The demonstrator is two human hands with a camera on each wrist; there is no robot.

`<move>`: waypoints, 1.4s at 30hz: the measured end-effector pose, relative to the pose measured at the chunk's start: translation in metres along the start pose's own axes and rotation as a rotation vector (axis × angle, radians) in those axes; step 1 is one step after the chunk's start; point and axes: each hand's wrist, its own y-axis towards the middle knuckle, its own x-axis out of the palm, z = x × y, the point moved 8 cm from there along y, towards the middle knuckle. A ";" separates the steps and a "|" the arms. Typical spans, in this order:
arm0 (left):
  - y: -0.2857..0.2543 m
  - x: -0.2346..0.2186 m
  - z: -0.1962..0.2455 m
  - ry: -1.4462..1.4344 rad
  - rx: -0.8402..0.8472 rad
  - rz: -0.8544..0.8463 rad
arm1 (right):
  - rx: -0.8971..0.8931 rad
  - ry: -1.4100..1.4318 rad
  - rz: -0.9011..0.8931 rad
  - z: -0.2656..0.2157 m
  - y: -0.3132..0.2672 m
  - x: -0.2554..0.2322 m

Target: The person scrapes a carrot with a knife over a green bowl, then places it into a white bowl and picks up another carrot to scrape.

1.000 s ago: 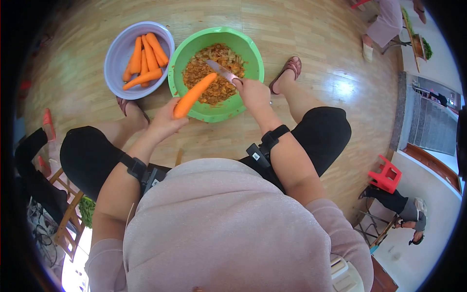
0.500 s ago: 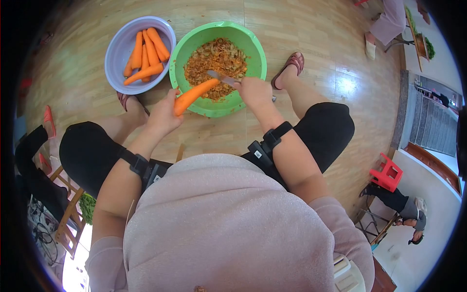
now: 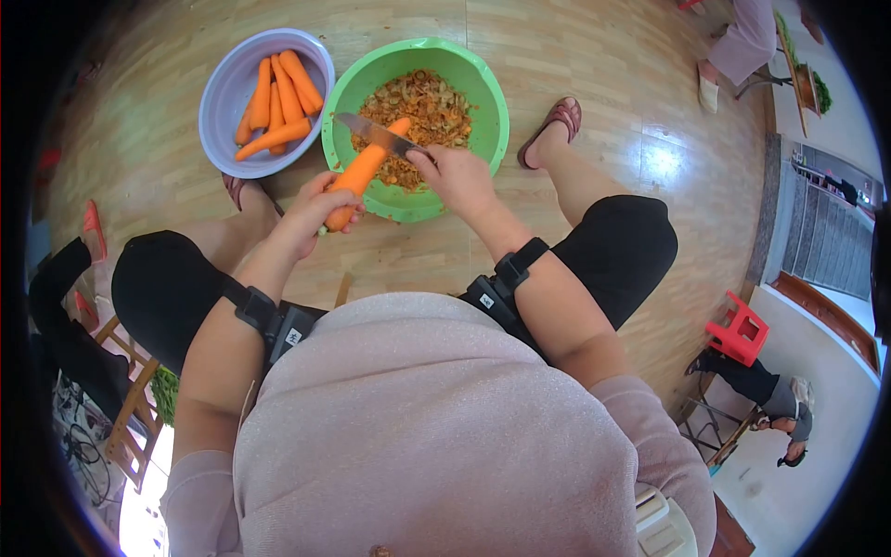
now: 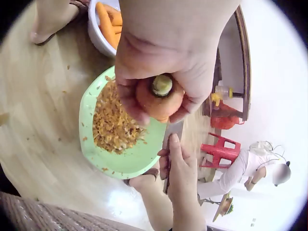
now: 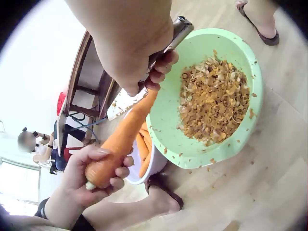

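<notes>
My left hand [image 3: 316, 215] grips a peeled-looking orange carrot [image 3: 357, 176] by its thick end, its tip slanting up over the green basin [image 3: 497, 116]. In the left wrist view its cut stem end [image 4: 161, 85] sticks out between thumb and fingers. My right hand [image 3: 459, 176] holds a knife [image 3: 369, 132] by the handle, the broad blade lying across the carrot near the tip. Metal shows at the handle's end [image 5: 182, 29] in the right wrist view. Brown and orange peelings [image 3: 422, 102] cover the basin's bottom.
A lilac basin [image 3: 212, 139] with several carrots [image 3: 277, 102] stands left of the green one. Sandalled feet [image 3: 557, 135] flank the basins on the wooden floor. A red stool [image 3: 738, 330] and other people are farther off.
The left hand has turned the carrot more upright, its thick end now showing below the fingers. The right hand has shifted left and down, bringing the blade across the carrot.
</notes>
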 end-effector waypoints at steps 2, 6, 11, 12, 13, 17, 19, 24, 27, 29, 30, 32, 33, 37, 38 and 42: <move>-0.001 0.005 -0.001 -0.092 -0.019 -0.065 | 0.073 -0.040 0.020 0.010 0.004 -0.009; -0.006 0.010 0.001 -0.137 0.016 -0.096 | 0.237 -0.112 0.098 0.035 0.010 -0.025; -0.004 0.004 0.003 -0.238 0.035 -0.084 | 0.101 0.107 0.114 0.012 0.008 -0.030; -0.002 0.005 0.001 -0.229 0.034 -0.105 | 0.053 0.195 0.080 0.005 0.008 -0.026; -0.001 0.006 0.001 -0.218 0.034 -0.127 | 0.052 0.195 0.080 0.001 0.007 -0.025; -0.003 0.014 0.006 -0.213 0.055 -0.144 | -0.054 0.308 -0.007 -0.019 -0.001 -0.018; -0.005 0.015 0.009 -0.253 0.094 -0.147 | -0.079 0.296 -0.049 -0.024 -0.004 -0.014; -0.004 0.018 0.008 -0.197 0.054 -0.129 | -0.129 0.221 -0.207 -0.037 -0.010 -0.005; -0.002 0.018 0.008 -0.089 0.093 -0.128 | -0.133 0.161 -0.033 -0.022 -0.003 -0.008; -0.003 0.018 0.010 -0.050 0.128 -0.144 | -0.049 0.131 0.012 0.001 0.005 -0.014; -0.004 0.019 0.007 -0.082 0.075 -0.166 | 0.035 0.100 0.059 0.015 0.008 -0.021; -0.006 0.022 0.004 -0.111 0.022 -0.189 | 0.120 0.078 0.075 0.034 0.011 -0.028; -0.006 0.023 0.006 -0.128 0.038 -0.202 | 0.201 0.054 0.087 0.040 0.010 -0.033; -0.008 0.026 0.014 -0.221 0.079 -0.239 | 0.216 0.144 0.096 0.033 0.008 -0.041; -0.009 0.026 0.015 -0.224 0.080 -0.237 | 0.163 0.189 0.072 0.027 0.009 -0.037; -0.015 0.031 0.020 -0.294 0.070 -0.282 | 0.065 0.210 0.027 0.008 0.005 -0.038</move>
